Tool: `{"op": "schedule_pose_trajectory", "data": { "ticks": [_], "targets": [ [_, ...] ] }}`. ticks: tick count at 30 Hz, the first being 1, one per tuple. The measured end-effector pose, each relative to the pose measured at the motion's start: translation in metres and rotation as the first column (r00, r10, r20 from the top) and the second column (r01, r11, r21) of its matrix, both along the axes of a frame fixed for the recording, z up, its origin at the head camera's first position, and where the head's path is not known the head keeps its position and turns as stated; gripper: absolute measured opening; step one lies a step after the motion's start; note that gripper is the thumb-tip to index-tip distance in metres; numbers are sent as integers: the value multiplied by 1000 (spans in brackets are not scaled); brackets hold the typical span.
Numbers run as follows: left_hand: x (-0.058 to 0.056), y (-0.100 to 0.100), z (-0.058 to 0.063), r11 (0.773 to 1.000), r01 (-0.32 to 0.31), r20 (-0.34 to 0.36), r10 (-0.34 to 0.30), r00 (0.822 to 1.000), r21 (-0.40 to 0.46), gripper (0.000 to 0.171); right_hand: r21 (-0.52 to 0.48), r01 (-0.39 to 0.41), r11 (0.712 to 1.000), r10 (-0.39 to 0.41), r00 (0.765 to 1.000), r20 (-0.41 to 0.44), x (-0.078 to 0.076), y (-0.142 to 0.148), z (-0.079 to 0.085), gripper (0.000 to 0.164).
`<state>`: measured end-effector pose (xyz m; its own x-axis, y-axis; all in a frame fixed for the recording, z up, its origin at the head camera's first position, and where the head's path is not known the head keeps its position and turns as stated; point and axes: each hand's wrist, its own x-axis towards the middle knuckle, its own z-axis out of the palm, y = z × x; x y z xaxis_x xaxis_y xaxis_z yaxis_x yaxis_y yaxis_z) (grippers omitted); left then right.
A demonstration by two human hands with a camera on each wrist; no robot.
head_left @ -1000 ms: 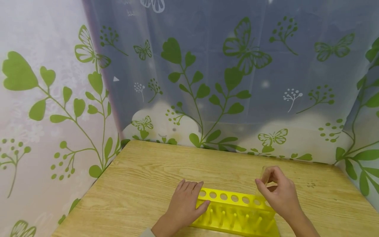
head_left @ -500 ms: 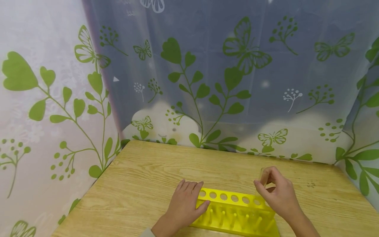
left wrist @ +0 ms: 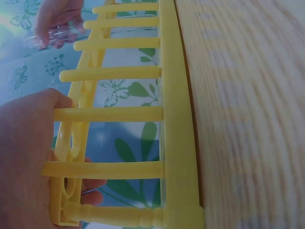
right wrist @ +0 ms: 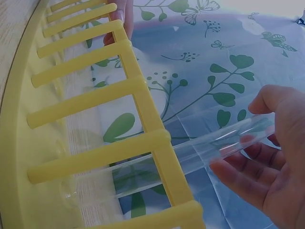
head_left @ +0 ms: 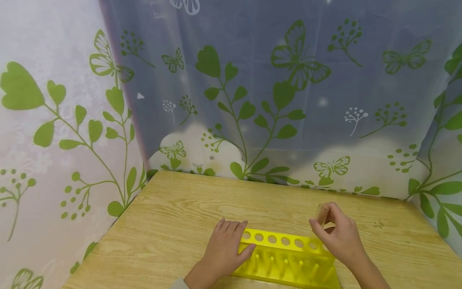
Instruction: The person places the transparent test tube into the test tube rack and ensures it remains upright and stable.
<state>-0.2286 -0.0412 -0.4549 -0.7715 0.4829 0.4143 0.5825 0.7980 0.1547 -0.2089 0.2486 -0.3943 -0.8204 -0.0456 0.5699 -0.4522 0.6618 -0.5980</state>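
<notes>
A yellow test tube rack with a row of round holes and a row of upright pegs stands on the table. My left hand holds its left end; the left wrist view shows fingers behind the top strip. At the other end my right hand pinches a clear test tube near its upper end. The right wrist view shows the tube running through a hole in the top strip, its rounded bottom close to the base. In the head view, the fingers partly hide the tube and the rack's right end.
The wood-grain table extends behind and to the left of the rack. A blue-grey cloth with green leaves and butterflies hangs at the back. A pale patterned cloth hangs along the left side.
My right hand and the test tube have shifted very slightly left since a second ago. The left hand and the rack stay in place.
</notes>
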Motion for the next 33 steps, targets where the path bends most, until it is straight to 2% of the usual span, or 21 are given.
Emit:
{"op": "schedule_pose_trajectory", "data": {
  "ticks": [8,26,33],
  "targets": [
    [1,-1,1,1000,-2,-7,2,1000,-7,56,-11,1,1000,-1,1000,19,-1,1,-1,25],
    [2,1,4,999,-17,28,18,999,-29,55,9,-15,1000,15,999,-28,-1,2,-2,26],
    [2,1,3,1000,-15,31,16,999,-25,55,20,-20,1000,21,1000,-16,-1,3,-2,24]
  ]
}}
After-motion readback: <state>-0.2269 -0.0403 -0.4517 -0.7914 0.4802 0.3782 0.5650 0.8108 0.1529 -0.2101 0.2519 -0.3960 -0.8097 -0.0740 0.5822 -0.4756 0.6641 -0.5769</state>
